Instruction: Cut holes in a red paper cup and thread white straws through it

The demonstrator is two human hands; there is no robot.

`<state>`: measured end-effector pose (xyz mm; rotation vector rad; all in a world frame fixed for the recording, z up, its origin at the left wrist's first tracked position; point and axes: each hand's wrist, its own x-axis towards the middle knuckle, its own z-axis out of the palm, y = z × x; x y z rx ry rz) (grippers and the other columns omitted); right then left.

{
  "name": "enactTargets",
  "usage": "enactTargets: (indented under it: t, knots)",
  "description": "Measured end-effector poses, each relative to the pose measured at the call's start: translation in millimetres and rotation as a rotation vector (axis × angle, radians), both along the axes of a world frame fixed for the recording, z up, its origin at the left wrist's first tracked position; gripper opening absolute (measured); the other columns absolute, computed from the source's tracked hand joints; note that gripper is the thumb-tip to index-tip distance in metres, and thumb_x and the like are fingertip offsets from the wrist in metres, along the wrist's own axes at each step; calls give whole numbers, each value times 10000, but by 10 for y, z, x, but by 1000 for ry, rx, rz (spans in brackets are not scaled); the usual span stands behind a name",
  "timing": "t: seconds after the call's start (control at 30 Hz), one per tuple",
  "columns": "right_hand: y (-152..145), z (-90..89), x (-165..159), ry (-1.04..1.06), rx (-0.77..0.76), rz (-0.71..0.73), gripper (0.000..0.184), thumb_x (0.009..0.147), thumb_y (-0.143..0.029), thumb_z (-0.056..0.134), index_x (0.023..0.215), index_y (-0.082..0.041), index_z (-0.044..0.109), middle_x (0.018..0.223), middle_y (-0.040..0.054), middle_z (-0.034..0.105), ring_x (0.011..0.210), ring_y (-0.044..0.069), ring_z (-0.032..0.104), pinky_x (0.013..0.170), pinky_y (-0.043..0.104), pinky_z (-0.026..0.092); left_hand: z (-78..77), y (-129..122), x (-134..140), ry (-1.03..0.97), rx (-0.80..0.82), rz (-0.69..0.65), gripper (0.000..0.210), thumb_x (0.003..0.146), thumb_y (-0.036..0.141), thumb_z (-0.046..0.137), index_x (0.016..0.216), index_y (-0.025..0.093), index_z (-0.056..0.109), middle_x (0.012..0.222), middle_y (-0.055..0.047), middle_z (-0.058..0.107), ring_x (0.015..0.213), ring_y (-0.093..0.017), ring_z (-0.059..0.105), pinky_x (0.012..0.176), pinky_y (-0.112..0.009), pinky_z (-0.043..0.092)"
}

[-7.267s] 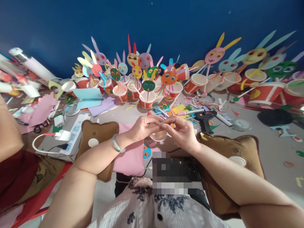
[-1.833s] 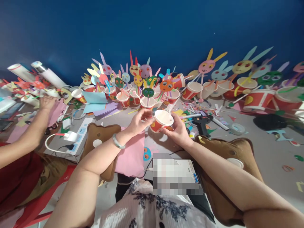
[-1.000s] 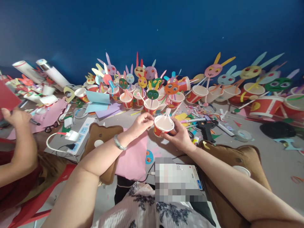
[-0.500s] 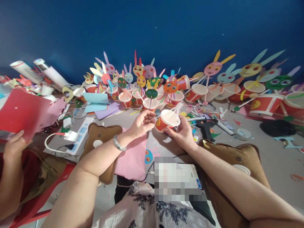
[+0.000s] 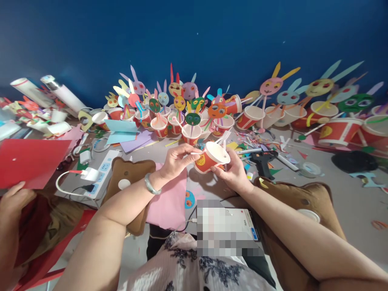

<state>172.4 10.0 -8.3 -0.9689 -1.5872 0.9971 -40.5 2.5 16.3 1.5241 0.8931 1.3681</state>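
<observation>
My right hand point(image 5: 238, 173) is wrapped round a red-and-white paper cup point(image 5: 203, 163), which tilts above the table with its white opening up. A pale, fork-shaped piece point(image 5: 226, 141) stands up at the cup's right rim, near my right fingers. On the other side, my left hand point(image 5: 177, 161) has thumb and fingertips closed on a thin white stick point(image 5: 195, 153) that reaches the cup's left wall. Whether the stick enters the wall is hard to make out. Behind the cup stand several similar cups with paper rabbit faces, among them a dark green face point(image 5: 193, 119).
A black glue gun point(image 5: 263, 163) lies right of my hands among paper scraps. Brown cushions point(image 5: 130, 173) flank me, with pink paper point(image 5: 166, 200) beside the left one. A phone point(image 5: 239, 226) lies in front of me. At left, another person's hand point(image 5: 16, 196) holds red paper point(image 5: 33, 161).
My left fingers have closed in on the white stick, and the cup has turned and tipped slightly. The other person's red paper has moved lower and lies flatter.
</observation>
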Motion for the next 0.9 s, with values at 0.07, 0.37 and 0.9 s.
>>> enactTargets:
  t: [0.07, 0.37, 0.9]
  knots:
    - [-10, -7, -5, -12, 6, 1, 661, 696, -640, 801, 1171, -249, 559, 1094, 103, 681, 1019, 293, 647, 859, 426, 558, 20, 19, -6, 2, 36, 2, 245, 886, 460, 718, 850, 221, 762, 892, -40, 715, 820, -138, 659, 768, -293, 539]
    - [-5, -135, 5, -232, 87, -27, 611, 696, -593, 803, 1147, -241, 589, 1028, 79, 683, 940, 280, 649, 840, 416, 551, 50, 7, 65, 125, 30, 34, 541, 939, 678, 489, 680, 203, 504, 767, -23, 530, 749, -141, 525, 743, -289, 477]
    - [22, -37, 23, 27, -37, 73, 653, 705, -601, 821, 1181, -227, 576, 1150, 106, 703, 1055, 289, 669, 903, 418, 563, -16, -12, 30, 38, -97, -5, 320, 807, 491, 783, 949, 206, 756, 902, -58, 772, 733, -141, 687, 676, -284, 577]
